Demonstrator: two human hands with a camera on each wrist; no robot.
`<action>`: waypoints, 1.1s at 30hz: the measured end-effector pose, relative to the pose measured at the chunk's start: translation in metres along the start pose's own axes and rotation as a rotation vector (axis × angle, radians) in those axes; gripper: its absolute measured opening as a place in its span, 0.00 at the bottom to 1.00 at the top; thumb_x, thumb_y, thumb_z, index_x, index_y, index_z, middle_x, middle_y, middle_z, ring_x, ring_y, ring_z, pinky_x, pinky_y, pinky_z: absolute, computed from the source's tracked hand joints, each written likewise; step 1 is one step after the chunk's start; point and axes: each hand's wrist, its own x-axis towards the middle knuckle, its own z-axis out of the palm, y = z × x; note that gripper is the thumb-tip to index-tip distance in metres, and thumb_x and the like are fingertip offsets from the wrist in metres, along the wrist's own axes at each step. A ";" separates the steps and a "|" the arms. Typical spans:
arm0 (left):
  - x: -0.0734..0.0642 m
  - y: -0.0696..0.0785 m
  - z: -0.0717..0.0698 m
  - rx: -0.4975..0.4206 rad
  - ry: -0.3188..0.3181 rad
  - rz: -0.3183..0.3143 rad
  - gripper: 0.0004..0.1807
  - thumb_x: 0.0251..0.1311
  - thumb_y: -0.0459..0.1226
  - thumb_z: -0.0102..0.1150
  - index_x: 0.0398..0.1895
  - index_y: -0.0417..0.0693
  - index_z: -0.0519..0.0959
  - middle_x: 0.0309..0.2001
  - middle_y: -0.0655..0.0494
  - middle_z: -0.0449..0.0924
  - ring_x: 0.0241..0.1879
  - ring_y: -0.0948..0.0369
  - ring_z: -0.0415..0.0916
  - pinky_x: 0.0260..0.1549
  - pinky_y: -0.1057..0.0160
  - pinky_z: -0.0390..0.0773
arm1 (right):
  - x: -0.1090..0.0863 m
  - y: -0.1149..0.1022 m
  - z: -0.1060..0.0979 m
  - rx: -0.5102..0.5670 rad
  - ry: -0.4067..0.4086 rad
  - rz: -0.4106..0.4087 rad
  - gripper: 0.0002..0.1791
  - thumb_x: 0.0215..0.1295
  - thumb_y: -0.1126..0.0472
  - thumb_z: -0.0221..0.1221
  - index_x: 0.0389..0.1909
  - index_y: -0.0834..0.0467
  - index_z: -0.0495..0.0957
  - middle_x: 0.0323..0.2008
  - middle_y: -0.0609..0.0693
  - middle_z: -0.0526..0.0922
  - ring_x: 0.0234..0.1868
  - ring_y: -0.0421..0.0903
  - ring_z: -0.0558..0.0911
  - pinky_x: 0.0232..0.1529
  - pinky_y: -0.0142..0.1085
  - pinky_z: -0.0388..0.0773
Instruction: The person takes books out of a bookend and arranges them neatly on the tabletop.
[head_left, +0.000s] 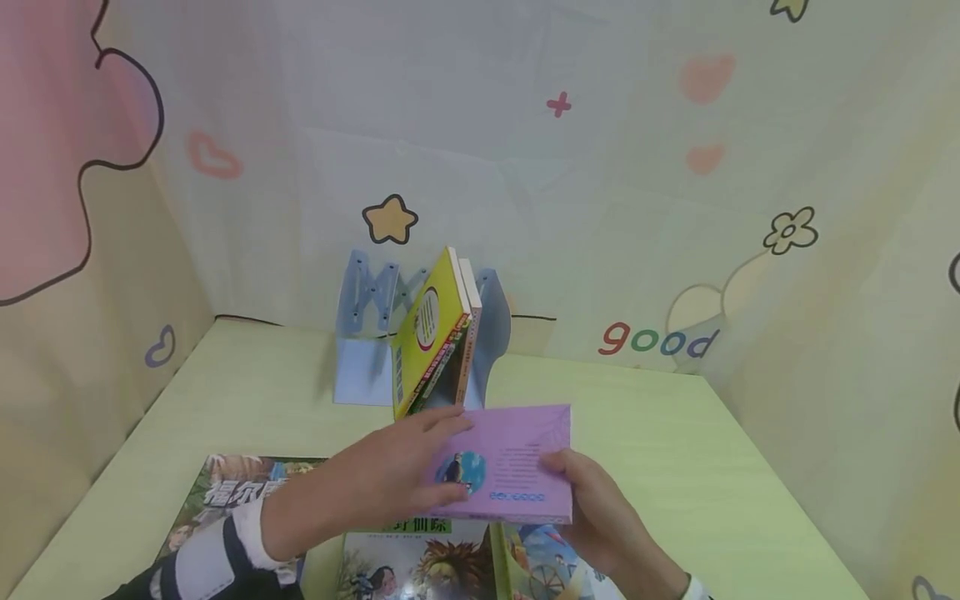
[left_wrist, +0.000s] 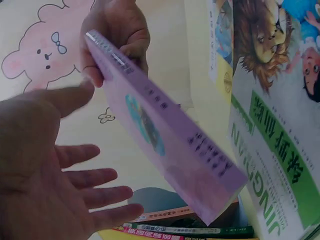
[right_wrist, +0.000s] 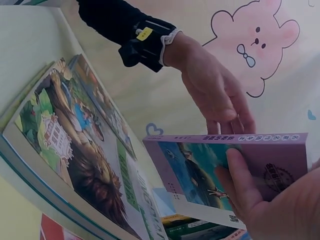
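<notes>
My right hand (head_left: pixel 603 512) grips a thin purple book (head_left: pixel 517 467) by its right side, thumb on the face toward me. That face carries a small round blue picture and lines of print. In the right wrist view, a sea-blue cover picture (right_wrist: pixel 200 175) shows on its other face. My left hand (head_left: pixel 375 467) is at the book's left side, with its fingers spread apart in the left wrist view. Behind the purple book, a yellow book (head_left: pixel 431 325) leans beside a pale-edged book (head_left: pixel 471 325) in a light blue book stand (head_left: pixel 363 371).
Picture books lie on the pale green table (head_left: pixel 675 450) close to me: one with a lion cover (head_left: pixel 420 567) in the middle, another (head_left: pixel 225 492) at the left, and a colourful one (head_left: pixel 551 554) under my right hand. A printed curtain (head_left: pixel 600 217) hangs behind.
</notes>
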 end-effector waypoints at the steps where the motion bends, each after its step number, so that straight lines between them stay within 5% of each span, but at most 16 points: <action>1: -0.001 -0.001 0.002 -0.004 -0.026 0.035 0.43 0.66 0.51 0.69 0.78 0.46 0.64 0.77 0.50 0.62 0.68 0.55 0.69 0.63 0.50 0.75 | 0.000 0.001 0.000 0.008 -0.013 0.002 0.33 0.81 0.56 0.41 0.77 0.69 0.46 0.61 0.54 0.77 0.60 0.48 0.79 0.60 0.40 0.75; 5: -0.006 -0.002 0.010 0.007 -0.108 0.125 0.47 0.64 0.52 0.71 0.80 0.47 0.59 0.81 0.49 0.54 0.77 0.54 0.56 0.69 0.49 0.68 | 0.003 0.003 0.002 0.044 -0.053 -0.002 0.33 0.81 0.56 0.40 0.77 0.69 0.44 0.62 0.55 0.75 0.61 0.49 0.78 0.58 0.38 0.77; 11: -0.007 -0.002 0.021 0.060 -0.157 0.108 0.49 0.64 0.52 0.71 0.82 0.48 0.57 0.82 0.50 0.51 0.80 0.53 0.50 0.72 0.48 0.62 | 0.007 0.007 0.006 0.071 -0.070 -0.032 0.34 0.81 0.57 0.40 0.78 0.69 0.44 0.64 0.56 0.75 0.61 0.48 0.79 0.60 0.37 0.77; 20: -0.007 -0.007 0.034 0.192 0.014 0.206 0.39 0.67 0.29 0.66 0.79 0.42 0.61 0.76 0.45 0.64 0.75 0.51 0.61 0.71 0.51 0.65 | 0.009 0.004 0.015 0.189 -0.068 -0.035 0.35 0.83 0.55 0.40 0.81 0.58 0.38 0.76 0.65 0.58 0.65 0.53 0.77 0.65 0.47 0.75; 28: -0.005 -0.010 0.033 0.086 0.097 0.230 0.45 0.59 0.19 0.66 0.78 0.43 0.58 0.73 0.48 0.68 0.71 0.53 0.67 0.69 0.53 0.69 | 0.010 -0.001 0.016 0.248 -0.169 -0.066 0.31 0.85 0.41 0.35 0.78 0.52 0.49 0.71 0.60 0.69 0.65 0.61 0.77 0.61 0.49 0.79; 33: -0.003 -0.007 0.028 0.017 0.086 0.131 0.44 0.61 0.19 0.63 0.78 0.46 0.59 0.70 0.49 0.72 0.67 0.55 0.73 0.63 0.52 0.76 | 0.008 -0.003 0.016 0.199 -0.178 -0.046 0.39 0.82 0.35 0.33 0.80 0.56 0.49 0.69 0.58 0.75 0.65 0.59 0.78 0.62 0.48 0.78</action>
